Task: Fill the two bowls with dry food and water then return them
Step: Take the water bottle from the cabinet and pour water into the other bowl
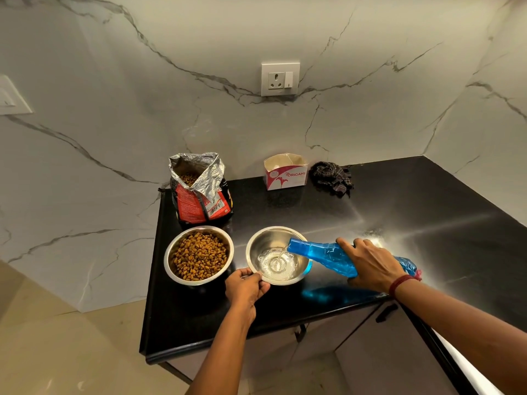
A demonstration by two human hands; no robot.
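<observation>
Two steel bowls stand side by side on the black counter (285, 312). The left bowl (170, 265) is heaped with brown dry food. The right bowl (258, 243) holds a shallow pool of water. My left hand (246, 286) pinches the right bowl's near rim. My right hand (368, 262) grips a blue plastic bottle (319, 253), tipped on its side with its mouth over the bowl. A thin stream of water runs from the bottle into the bowl.
An open red pet-food bag (199, 192) stands behind the left bowl. A small white and pink carton (285, 172) and a crumpled dark cloth (332, 176) lie by the marble wall. A wall socket (281, 79) is above. Cabinet doors with handles (386, 312) sit under the counter.
</observation>
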